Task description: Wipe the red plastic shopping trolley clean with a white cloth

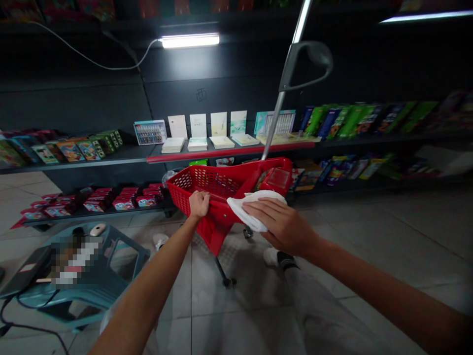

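Cart [218, 224]: where is it?

Just ahead of both grips, tilted on its wheels over the tiled floor [236, 320], with its metal pole [275, 118] rising past the right grip [283, 226].

And the left grip [199, 204]?

Closed, fingers wrapped over the cart's red rim.

The right one?

Open, palm down, fingers laid flat on a white cloth [240, 209] draped over the cart's edge.

What's around them?

Beyond both grips, a shelf [111, 155] of cards and books. Left of the left grip, a teal stool [121, 256] carrying a white mouse [97, 229] and some blurred items.
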The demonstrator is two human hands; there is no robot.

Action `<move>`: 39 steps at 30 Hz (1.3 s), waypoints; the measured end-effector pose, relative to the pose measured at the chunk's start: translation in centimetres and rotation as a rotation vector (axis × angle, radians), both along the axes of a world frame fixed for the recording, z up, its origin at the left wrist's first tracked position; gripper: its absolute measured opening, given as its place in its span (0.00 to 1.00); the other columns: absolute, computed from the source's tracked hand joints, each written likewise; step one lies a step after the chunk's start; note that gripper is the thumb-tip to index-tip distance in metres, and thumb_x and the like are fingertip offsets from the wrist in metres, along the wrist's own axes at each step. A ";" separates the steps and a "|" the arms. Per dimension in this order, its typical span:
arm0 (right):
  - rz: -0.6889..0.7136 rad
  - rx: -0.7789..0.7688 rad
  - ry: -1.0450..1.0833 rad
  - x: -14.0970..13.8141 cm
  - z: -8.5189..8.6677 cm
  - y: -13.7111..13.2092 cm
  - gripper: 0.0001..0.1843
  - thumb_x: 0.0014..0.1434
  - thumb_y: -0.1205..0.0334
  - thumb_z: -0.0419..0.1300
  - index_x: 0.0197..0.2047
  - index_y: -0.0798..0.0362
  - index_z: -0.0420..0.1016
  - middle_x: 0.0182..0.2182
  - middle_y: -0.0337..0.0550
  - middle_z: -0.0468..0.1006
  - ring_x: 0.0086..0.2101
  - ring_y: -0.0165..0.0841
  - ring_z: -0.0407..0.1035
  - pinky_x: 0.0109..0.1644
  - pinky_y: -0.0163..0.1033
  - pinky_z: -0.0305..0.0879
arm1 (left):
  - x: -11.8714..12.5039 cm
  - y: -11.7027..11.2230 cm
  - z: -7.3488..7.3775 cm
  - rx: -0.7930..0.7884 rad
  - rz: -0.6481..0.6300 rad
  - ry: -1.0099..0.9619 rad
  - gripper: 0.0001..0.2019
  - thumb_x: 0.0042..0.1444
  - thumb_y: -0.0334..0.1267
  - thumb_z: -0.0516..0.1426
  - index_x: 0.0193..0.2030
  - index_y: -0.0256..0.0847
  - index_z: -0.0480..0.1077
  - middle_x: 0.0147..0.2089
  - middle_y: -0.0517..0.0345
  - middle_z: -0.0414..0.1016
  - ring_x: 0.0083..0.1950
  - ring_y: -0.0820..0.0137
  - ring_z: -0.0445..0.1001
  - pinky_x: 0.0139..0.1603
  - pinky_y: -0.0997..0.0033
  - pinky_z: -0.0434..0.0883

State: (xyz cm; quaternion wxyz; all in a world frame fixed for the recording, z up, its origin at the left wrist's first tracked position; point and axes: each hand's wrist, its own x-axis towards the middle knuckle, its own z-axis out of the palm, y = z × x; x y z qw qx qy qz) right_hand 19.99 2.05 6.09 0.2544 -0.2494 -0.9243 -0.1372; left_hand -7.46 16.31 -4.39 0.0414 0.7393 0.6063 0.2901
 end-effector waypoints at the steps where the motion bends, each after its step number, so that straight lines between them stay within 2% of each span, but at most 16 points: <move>1: 0.008 0.003 0.006 -0.2 -0.3 0.0 0.29 0.70 0.53 0.47 0.67 0.58 0.67 0.60 0.57 0.74 0.58 0.46 0.69 0.65 0.55 0.63 | -0.2 0.1 0.0 0.002 -0.011 -0.013 0.21 0.65 0.37 0.43 0.26 0.42 0.70 0.33 0.53 0.78 0.41 0.65 0.73 0.52 0.66 0.66; 4: 0.061 -0.018 -0.003 0.4 -0.2 0.7 0.29 0.70 0.52 0.46 0.68 0.57 0.66 0.60 0.56 0.74 0.58 0.44 0.69 0.65 0.54 0.62 | -0.7 0.7 0.3 0.003 -0.046 -0.058 0.20 0.65 0.35 0.42 0.24 0.42 0.68 0.35 0.54 0.77 0.42 0.66 0.72 0.54 0.67 0.66; 7: 0.096 -0.059 0.019 2.1 0.2 2.0 0.28 0.71 0.54 0.46 0.67 0.57 0.66 0.59 0.54 0.75 0.59 0.42 0.69 0.67 0.53 0.62 | -1.3 1.5 0.8 -0.008 -0.080 -0.104 0.19 0.63 0.36 0.43 0.21 0.42 0.64 0.32 0.56 0.76 0.41 0.67 0.71 0.55 0.67 0.66; 12: 0.104 -0.088 0.114 4.6 0.0 4.1 0.26 0.70 0.55 0.47 0.66 0.54 0.68 0.60 0.52 0.75 0.61 0.41 0.68 0.69 0.55 0.60 | -2.2 2.5 1.3 -0.033 -0.134 -0.173 0.17 0.58 0.36 0.47 0.17 0.43 0.57 0.26 0.59 0.72 0.35 0.69 0.68 0.48 0.68 0.66; 18: 0.134 -0.165 0.231 5.0 0.1 6.3 0.24 0.67 0.61 0.53 0.65 0.49 0.71 0.59 0.48 0.77 0.60 0.42 0.69 0.68 0.55 0.63 | -2.4 3.0 1.1 -0.002 -0.187 -0.262 0.16 0.55 0.37 0.48 0.17 0.43 0.52 0.22 0.60 0.64 0.31 0.70 0.64 0.43 0.68 0.64; 24: -0.064 -0.208 0.467 6.4 -0.8 9.4 0.22 0.66 0.59 0.55 0.61 0.51 0.74 0.58 0.48 0.77 0.60 0.43 0.70 0.68 0.54 0.63 | -3.1 3.2 0.9 0.014 -0.240 -0.322 0.16 0.54 0.39 0.48 0.16 0.43 0.52 0.20 0.61 0.61 0.29 0.70 0.61 0.41 0.67 0.62; 28: -0.115 -0.218 0.531 7.7 -1.5 10.8 0.21 0.67 0.57 0.53 0.60 0.50 0.74 0.59 0.47 0.77 0.60 0.42 0.70 0.68 0.52 0.62 | -4.1 3.1 0.8 0.008 -0.254 -0.327 0.15 0.53 0.38 0.47 0.17 0.43 0.52 0.21 0.60 0.62 0.30 0.69 0.61 0.43 0.66 0.63; 31: -0.198 -0.189 0.582 8.2 -2.5 11.3 0.19 0.66 0.55 0.53 0.54 0.53 0.77 0.53 0.50 0.80 0.55 0.44 0.73 0.64 0.52 0.66 | -5.0 2.8 1.0 -0.007 -0.258 -0.318 0.15 0.54 0.39 0.47 0.17 0.43 0.55 0.22 0.59 0.63 0.32 0.68 0.63 0.44 0.66 0.64; 33: -0.285 -0.130 0.634 8.0 -3.3 11.5 0.18 0.65 0.52 0.54 0.48 0.53 0.78 0.46 0.52 0.82 0.49 0.45 0.75 0.59 0.52 0.69 | -5.6 2.4 1.4 -0.027 -0.263 -0.308 0.15 0.56 0.40 0.47 0.19 0.43 0.58 0.24 0.58 0.66 0.34 0.68 0.65 0.45 0.67 0.65; 35: -0.361 -0.051 0.706 7.3 -4.2 11.5 0.17 0.64 0.52 0.54 0.45 0.53 0.78 0.42 0.53 0.82 0.46 0.46 0.76 0.55 0.52 0.71 | -6.1 1.8 2.0 -0.061 -0.287 -0.285 0.15 0.57 0.41 0.46 0.20 0.43 0.62 0.26 0.57 0.69 0.35 0.67 0.68 0.46 0.67 0.67; 39: -0.433 0.071 0.777 5.0 -5.5 10.7 0.16 0.65 0.55 0.53 0.46 0.54 0.78 0.42 0.54 0.82 0.46 0.47 0.74 0.54 0.54 0.70 | -7.4 0.8 3.9 -0.149 -0.351 -0.206 0.15 0.55 0.39 0.45 0.21 0.42 0.67 0.32 0.54 0.77 0.40 0.66 0.73 0.51 0.67 0.70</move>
